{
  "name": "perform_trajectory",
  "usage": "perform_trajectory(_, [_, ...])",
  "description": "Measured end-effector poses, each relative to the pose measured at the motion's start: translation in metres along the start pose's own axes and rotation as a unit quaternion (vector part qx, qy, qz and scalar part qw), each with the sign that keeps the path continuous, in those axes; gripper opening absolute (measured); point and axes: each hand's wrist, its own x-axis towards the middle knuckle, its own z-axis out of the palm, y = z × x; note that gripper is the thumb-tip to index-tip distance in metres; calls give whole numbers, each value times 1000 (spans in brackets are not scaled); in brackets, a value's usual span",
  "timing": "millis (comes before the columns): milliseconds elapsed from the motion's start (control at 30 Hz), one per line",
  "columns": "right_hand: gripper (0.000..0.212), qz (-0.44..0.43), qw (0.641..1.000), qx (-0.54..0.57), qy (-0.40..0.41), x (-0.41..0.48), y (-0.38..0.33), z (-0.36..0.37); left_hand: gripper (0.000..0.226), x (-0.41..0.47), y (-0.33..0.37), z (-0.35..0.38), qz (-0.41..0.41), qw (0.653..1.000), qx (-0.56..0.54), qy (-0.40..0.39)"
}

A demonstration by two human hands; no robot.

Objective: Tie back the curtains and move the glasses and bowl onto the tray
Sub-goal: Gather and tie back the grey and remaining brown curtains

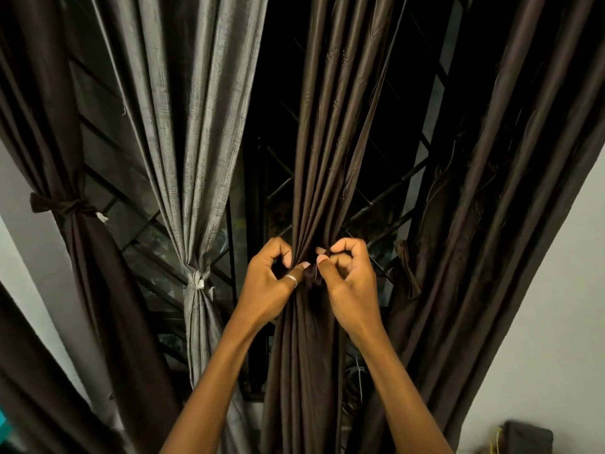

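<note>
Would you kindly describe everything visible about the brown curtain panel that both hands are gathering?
The brown curtain panel is dark, glossy fabric with a faint woven motif, hanging in vertical pleats before a window grille. It is bunched to a narrow waist where the left hand and right hand pinch it, then falls loosely below.

A dark brown curtain (327,158) hangs bunched beside a tied grey curtain (193,126).

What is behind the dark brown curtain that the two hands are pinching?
Behind the brown curtain a metal grille of crossing diagonal bars shows on either side, with only darkness beyond. Its middle stretch is covered by the bunched folds, so nothing can be seen there.
</note>
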Motion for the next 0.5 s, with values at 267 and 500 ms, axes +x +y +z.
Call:
perform_trajectory(267, [15, 12, 1000, 11, 12, 0, 0, -2, 26, 3, 1, 2, 5, 998, 66, -21])
perform_trajectory(500, [18, 9, 999, -33, 33, -4, 2, 2, 36, 6, 10, 2, -65, 997, 37, -33])
